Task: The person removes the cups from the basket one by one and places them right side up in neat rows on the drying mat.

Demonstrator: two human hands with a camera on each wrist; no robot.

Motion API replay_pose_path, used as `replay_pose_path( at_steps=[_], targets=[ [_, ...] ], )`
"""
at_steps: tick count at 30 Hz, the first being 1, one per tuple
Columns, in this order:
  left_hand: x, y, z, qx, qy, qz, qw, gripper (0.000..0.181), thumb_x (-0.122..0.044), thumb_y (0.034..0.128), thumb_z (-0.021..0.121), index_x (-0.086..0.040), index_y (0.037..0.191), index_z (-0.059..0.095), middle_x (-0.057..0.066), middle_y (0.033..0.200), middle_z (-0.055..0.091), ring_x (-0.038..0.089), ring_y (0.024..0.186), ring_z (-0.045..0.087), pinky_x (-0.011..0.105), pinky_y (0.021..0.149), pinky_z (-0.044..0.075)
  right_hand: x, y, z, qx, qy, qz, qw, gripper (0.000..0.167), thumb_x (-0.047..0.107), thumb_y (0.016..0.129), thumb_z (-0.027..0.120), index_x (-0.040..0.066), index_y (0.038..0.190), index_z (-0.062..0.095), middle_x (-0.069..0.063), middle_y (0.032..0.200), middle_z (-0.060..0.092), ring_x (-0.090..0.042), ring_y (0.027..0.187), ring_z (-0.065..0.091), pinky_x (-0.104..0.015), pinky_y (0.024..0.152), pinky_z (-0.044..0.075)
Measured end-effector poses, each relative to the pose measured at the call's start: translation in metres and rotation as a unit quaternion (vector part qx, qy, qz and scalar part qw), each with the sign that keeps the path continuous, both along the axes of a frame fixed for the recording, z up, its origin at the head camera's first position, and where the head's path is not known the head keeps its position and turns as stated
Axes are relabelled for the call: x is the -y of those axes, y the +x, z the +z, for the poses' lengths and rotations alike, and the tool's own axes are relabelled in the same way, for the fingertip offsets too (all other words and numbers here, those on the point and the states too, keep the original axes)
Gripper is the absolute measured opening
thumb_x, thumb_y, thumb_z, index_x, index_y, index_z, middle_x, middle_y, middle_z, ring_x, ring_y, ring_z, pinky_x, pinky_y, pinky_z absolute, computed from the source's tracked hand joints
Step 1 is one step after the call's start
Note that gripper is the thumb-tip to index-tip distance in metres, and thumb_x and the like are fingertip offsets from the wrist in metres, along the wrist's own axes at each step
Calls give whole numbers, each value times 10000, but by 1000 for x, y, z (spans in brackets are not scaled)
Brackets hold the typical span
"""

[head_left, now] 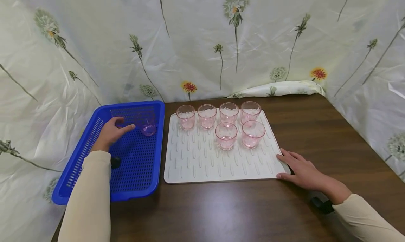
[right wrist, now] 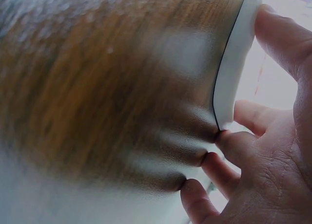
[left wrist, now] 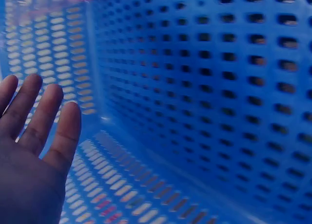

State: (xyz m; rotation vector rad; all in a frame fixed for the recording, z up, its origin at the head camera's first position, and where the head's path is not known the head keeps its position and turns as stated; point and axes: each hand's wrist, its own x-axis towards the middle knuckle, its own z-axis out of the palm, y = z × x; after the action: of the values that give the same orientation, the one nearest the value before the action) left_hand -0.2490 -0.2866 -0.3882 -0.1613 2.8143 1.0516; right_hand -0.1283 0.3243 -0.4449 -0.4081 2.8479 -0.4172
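My left hand (head_left: pixel 111 132) is over the blue plastic basket (head_left: pixel 161 136), its thumb and fingers spread apart with nothing between them. Just to its right, inside the basket, is a clear pink glass (head_left: pixel 148 128). The left wrist view shows the fingers (left wrist: pixel 67 129) extended near the perforated basket wall. My right hand (head_left: pixel 302 170) touches the front right corner of a white ridged drying mat (head_left: pixel 196 164). In the right wrist view its thumb lies along the mat's edge, while some fingertips (right wrist: pixel 195 192) rest on the wood.
Several pink glasses stand upright on the mat, among them a back-left glass (head_left: pixel 186 118) and a front glass (head_left: pixel 226 136). The brown wooden table (head_left: pixel 215 210) extends around the mat. Flowered cloth (head_left: pixel 196 41) hangs behind and at both sides.
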Motion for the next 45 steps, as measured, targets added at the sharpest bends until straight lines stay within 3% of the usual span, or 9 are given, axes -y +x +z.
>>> replay_pose_path(
  at_steps=[12,20,29,34,45],
  targets=[
    [-19,-5,-9,279,211,78,9994,872,-458,954,599,42,1549,203,312,1571,290,488,1445,298,611,1160,312,-1,0,2,87,-8,6,10000,873,565,851,675,20,1483,416,-303,1576,283,-511,1386,265,-771,985,310],
    [-38,-12,-13,479,612,15,9970,927,-371,935,653,20,1573,106,295,1592,265,474,1467,275,589,1193,274,1,-1,3,125,-31,-17,9999,875,567,851,674,25,1487,414,-296,1584,275,-507,1400,256,-772,1005,296],
    [-54,-24,-18,-38,1253,-15,9921,978,-289,900,702,-7,1583,61,281,1589,282,435,1458,331,551,1187,317,-2,0,1,-103,-87,89,9999,843,541,857,685,28,1476,430,-286,1574,309,-489,1385,296,-756,960,331],
    [-58,-25,-22,-38,1128,-203,9934,948,-246,900,706,10,1575,90,293,1571,305,445,1431,368,546,1169,348,-1,1,-1,-124,-122,109,9998,841,542,855,686,27,1471,438,-288,1569,317,-487,1379,304,-748,953,340],
    [-52,-27,-16,150,720,-595,9955,926,-273,917,692,21,1567,102,301,1568,309,459,1460,303,570,1184,305,-2,1,1,-118,-137,75,9998,844,543,852,688,26,1470,439,-288,1571,315,-491,1383,294,-750,961,334]
  ],
)
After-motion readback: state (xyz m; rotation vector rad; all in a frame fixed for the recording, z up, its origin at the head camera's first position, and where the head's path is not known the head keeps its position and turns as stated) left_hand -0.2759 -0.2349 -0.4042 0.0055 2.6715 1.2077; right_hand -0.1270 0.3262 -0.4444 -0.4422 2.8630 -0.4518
